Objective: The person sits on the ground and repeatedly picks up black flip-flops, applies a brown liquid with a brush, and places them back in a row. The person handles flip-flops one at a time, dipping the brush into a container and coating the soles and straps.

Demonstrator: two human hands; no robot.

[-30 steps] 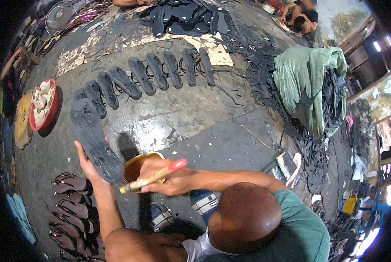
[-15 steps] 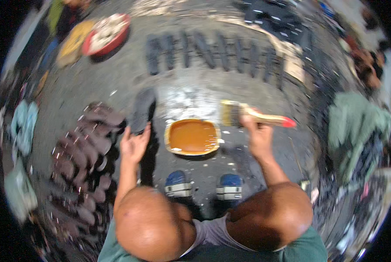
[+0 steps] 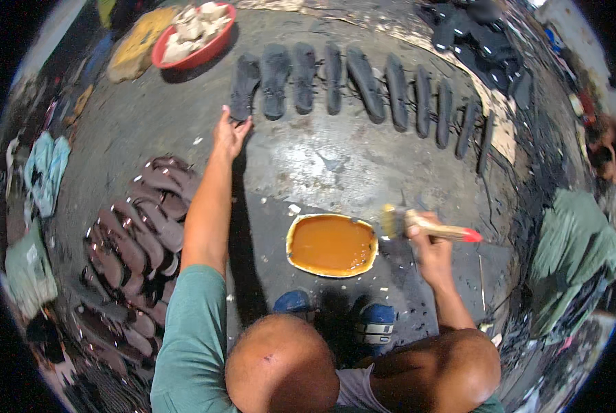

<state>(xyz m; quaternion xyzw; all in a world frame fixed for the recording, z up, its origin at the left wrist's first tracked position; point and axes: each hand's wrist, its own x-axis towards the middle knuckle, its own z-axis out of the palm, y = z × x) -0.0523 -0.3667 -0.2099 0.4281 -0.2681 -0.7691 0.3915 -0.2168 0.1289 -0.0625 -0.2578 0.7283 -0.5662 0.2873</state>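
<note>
At the left, brown sandals (image 3: 139, 230) lie in a crowded, overlapping group on the floor, apart from the dark ones. Farther off stands a red basin (image 3: 196, 61) filled with pale pieces (image 3: 194, 31). The left hand (image 3: 234, 135) reaches far forward, fingers partly curled and touching the near end of the leftmost dark sole (image 3: 245, 86); whether it grips the sole or only rests against it, I cannot tell. From there a row of nine more dark soles (image 3: 365, 86) runs right; these appear set down, leaving just the left-end one under a hand. Whether any is coated is unclear. Nearer, in the middle, a pan (image 3: 289, 256) holds amber liquid (image 3: 325, 241), so some seems unused. Right of it, the right hand (image 3: 432, 251) is closed around the handle of a brush (image 3: 449, 232), bristles pointing left, clear of the pan. Far right, a dark heap (image 3: 483, 45) lies outside the row.
</note>
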